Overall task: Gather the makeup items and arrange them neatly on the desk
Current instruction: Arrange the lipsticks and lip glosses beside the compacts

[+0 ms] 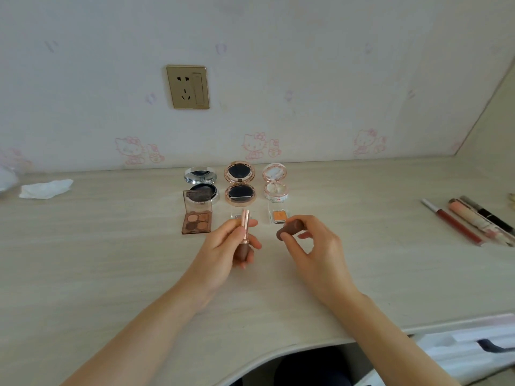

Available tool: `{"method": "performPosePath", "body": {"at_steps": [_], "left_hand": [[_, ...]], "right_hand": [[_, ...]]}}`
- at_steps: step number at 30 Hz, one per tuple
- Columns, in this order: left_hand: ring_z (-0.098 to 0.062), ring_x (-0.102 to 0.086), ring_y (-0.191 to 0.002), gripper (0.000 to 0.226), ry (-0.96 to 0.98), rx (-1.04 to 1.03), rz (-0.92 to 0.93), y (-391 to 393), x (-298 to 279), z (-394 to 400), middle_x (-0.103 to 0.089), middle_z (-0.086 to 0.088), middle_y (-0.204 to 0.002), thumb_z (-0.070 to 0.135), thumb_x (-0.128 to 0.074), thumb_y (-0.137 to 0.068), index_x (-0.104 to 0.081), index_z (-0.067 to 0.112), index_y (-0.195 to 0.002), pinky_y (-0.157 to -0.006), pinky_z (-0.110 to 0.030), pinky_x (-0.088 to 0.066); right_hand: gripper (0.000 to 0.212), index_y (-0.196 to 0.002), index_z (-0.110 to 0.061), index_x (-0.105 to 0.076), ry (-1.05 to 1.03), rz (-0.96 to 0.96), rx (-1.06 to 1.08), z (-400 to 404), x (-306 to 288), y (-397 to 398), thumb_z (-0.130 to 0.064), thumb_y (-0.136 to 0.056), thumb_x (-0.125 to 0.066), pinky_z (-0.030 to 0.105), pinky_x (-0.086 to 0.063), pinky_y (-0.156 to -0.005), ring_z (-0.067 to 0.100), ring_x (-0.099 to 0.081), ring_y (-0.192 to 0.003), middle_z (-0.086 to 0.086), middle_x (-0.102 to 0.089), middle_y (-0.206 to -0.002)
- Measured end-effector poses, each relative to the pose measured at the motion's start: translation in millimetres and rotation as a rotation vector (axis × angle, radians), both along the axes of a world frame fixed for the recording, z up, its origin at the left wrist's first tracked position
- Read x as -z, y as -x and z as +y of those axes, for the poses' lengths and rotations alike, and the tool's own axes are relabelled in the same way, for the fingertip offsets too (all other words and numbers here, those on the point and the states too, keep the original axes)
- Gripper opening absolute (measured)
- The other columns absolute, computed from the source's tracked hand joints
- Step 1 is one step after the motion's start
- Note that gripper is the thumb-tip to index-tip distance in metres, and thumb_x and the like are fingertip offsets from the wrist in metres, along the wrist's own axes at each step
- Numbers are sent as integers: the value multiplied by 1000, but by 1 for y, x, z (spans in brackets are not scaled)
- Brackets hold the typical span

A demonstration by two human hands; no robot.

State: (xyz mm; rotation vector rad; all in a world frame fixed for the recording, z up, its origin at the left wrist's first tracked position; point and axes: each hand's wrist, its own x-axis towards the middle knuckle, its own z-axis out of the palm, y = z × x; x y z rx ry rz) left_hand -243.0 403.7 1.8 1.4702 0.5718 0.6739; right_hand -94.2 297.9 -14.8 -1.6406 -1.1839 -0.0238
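The left hand [228, 240] hides most of the lipstick [244, 232]: only its rose-gold metal tube above the fingers and a matte brown base below them show, and the tip is too blurred to read. Fingers and thumb curl round it, holding it upright over the middle of the surface [111, 260]. The right hand [315, 246], at 3 o'clock of the left, pinches the brown cylindrical cap [290, 229] between thumb and fingertips; the cap lies tilted, apart from the tube.

At 12 o'clock of the hands sit three open round compacts: a silver one [201, 185], a rose-gold one [239, 185] and a pale pink one [274, 183]. A square four-pan palette [196, 215] overlaps the silver compact's front. A small clear case with an orange pan [278, 215] stands beside the cap; another clear case is mostly hidden behind the lipstick.

At 3 o'clock, slim glossy tubes [468, 221] run off the edge. A crumpled tissue [46, 188] lies at 10 o'clock.
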Motion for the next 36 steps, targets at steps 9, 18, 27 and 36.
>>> {"method": "performPosePath", "body": {"at_steps": [9,18,27,36], "left_hand": [[-12,-53,-58,10,-29,74,41,-40,-10,-22,-68,-4,-77,11,-54,-96,-45,7,-98,-53,-20,-44],[-2,-63,-64,5,-445,-3,218,-135,-36,-23,-71,4,-75,17,-63,-88,-64,18,-82,-54,-7,-40],[-18,-61,-67,4,-639,-165,435,-200,-38,8,-66,-4,-77,6,-62,-84,-60,6,-80,-57,-21,-47],[-27,-61,-75,7,-616,-231,567,-225,-44,42,-65,-12,-81,-1,-58,-81,-64,2,-84,-62,-33,-45]], "right_hand": [[33,-119,-21,-51,82,2,113,-17,0,-50,-8,-90,-58,12,-44,-78,1,-56,-90,-12,-59,-92],[35,-121,-22,-49,122,92,231,-18,-3,-122,-9,-89,-58,13,-43,-70,0,-57,-86,-9,-58,-96],[24,-97,-30,-55,255,167,194,23,-7,-160,-11,-85,-63,9,-42,-58,-3,-61,-80,-12,-65,-88],[22,-94,-20,-57,241,234,150,67,-17,-171,-3,-82,-64,14,-46,-65,11,-63,-82,-9,-63,-84]]}}
